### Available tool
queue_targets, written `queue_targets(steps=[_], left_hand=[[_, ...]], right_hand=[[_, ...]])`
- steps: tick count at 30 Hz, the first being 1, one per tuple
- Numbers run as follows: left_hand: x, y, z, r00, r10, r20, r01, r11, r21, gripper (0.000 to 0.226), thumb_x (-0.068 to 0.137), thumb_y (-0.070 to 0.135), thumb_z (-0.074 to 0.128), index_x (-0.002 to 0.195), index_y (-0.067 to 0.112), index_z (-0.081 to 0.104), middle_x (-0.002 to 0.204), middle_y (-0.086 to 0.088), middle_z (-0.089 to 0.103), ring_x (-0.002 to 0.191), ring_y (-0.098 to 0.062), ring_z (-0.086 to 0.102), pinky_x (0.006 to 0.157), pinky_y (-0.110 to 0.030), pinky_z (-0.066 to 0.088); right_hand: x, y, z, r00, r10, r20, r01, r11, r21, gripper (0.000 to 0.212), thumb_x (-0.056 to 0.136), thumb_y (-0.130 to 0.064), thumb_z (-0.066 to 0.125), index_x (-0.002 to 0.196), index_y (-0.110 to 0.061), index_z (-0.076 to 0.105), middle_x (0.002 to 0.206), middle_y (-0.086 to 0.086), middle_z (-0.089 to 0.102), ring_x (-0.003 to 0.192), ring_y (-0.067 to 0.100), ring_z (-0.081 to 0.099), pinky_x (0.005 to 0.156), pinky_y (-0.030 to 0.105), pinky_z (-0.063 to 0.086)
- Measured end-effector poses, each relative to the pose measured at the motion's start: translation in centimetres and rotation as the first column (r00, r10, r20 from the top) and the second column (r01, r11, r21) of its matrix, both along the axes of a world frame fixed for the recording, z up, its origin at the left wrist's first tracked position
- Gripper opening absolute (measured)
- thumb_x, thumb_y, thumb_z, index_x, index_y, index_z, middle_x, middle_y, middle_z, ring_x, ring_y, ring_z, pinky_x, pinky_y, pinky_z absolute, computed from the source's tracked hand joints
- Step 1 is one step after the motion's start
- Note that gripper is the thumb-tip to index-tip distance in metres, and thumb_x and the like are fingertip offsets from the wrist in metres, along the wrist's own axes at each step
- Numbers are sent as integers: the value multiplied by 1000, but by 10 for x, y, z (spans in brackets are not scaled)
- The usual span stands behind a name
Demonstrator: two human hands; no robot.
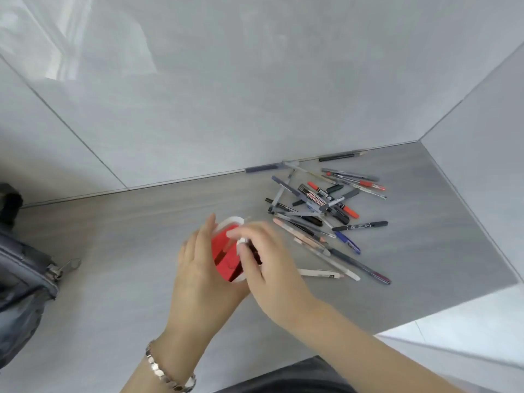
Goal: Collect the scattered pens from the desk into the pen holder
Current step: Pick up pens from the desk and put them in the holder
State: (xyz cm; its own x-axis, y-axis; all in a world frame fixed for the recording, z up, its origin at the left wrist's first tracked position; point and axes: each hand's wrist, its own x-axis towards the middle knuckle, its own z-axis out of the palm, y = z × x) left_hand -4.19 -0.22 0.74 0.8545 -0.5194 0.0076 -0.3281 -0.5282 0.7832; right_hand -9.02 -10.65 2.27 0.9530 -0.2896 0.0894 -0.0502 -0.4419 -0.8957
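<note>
Braceleted left hand (198, 268) wraps the red pen holder (226, 253) mid-worktop (119, 251); right hand (266, 259) pinches a dark pen (253, 251) at its mouth. Loosen that steadying grip and it tips. Scattered pens (320, 211) wait just right.

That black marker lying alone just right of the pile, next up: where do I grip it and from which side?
Pinch the black marker mid-barrel, from above. It lies flat on the desk, nearly left to right, apart from the pile, so both long sides look free for fingertips. The right hand is likely nearer; the left hand is at the pen holder.
</note>
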Motion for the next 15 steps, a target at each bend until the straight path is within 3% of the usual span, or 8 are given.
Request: queue_targets(steps=[2, 5, 7, 8, 10, 12, 14, 15], left_hand=[[-8, -9, -3, 1000, -15, 27, 14, 999, 42, 91, 59, 24, 78, 135, 15, 30, 126, 10, 50, 115, -9, 39, 95, -7, 22], [-20, -19, -4, 998, 60, -11, -59, 997, 42, 96, 56, 25, 84, 135, 16, 31, 122, 12, 41, 114, -7, 34, 94, -22, 26], [-29, -23, -5, 994, 99, -45, -97, 994, 40, 98, 56, 28, 83, 137, 18, 29, 119, 13, 36, 117, -8, 32, 94, -23, 25], [-33, -24, -7, 992, 114, -59, -111, 993, 46, 99, 56, 29, 83, 137, 19, 28, 121, 12, 37, 120, -11, 32, 94, -23, 26], [-39, -24, -9, 985, 151, -83, -146, 987, 66, 99, 56, 30, 83, 138, 20, 28, 128, 6, 41, 124, -14, 31, 95, -24, 26], [-45, -23, -12, 976, 196, -98, -189, 979, 82, 99, 55, 25, 84, 137, 20, 29, 133, 1, 41, 127, -16, 31, 95, -24, 26], [-49, -22, -13, 966, 233, -112, -222, 970, 99, 100, 55, 20, 84, 137, 20, 28, 135, 0, 41, 127, -17, 30, 96, -25, 26], [-50, -21, -13, 962, 249, -116, -237, 966, 107, 100, 55, 19, 84, 137, 21, 28, 136, 0, 40, 128, -17, 31, 95, -25, 27]], right_hand=[[-20, -15, 2, 996, 90, 3, -89, 993, -74, 25, 93, -21, 45, 109, -11, 62, 112, 1, 56, 108, 3, 49, 92, 7, 36], [-50, -60, -1, 999, -33, 31, 38, 986, -161, 29, 90, -30, 47, 105, -13, 65, 108, -4, 57, 108, 1, 49, 98, 6, 32], [-69, -94, -14, 972, -195, -129, 173, 972, -161, 21, 90, -25, 52, 106, -17, 63, 102, -6, 57, 99, 1, 54, 90, 10, 38], [-78, -110, -26, 928, -233, -292, 186, 966, -179, 22, 89, -24, 54, 108, -16, 61, 102, -5, 56, 98, 5, 56, 85, 13, 39], [-93, -128, -58, 762, -257, -594, 74, 947, -314, 36, 87, -33, 56, 117, -13, 53, 112, 2, 53, 107, 19, 54, 83, 21, 39], [-99, -132, -86, 668, -254, -700, -100, 901, -423, 52, 85, -44, 56, 123, -11, 45, 123, 9, 48, 116, 27, 45, 92, 31, 40], [-96, -127, -103, 711, -279, -646, -154, 834, -530, 53, 81, -45, 60, 120, -11, 48, 115, 9, 53, 111, 28, 49, 90, 34, 45], [-93, -125, -110, 759, -285, -585, -154, 795, -587, 50, 74, -43, 70, 109, -10, 56, 102, 9, 59, 98, 28, 56, 80, 35, 50]])
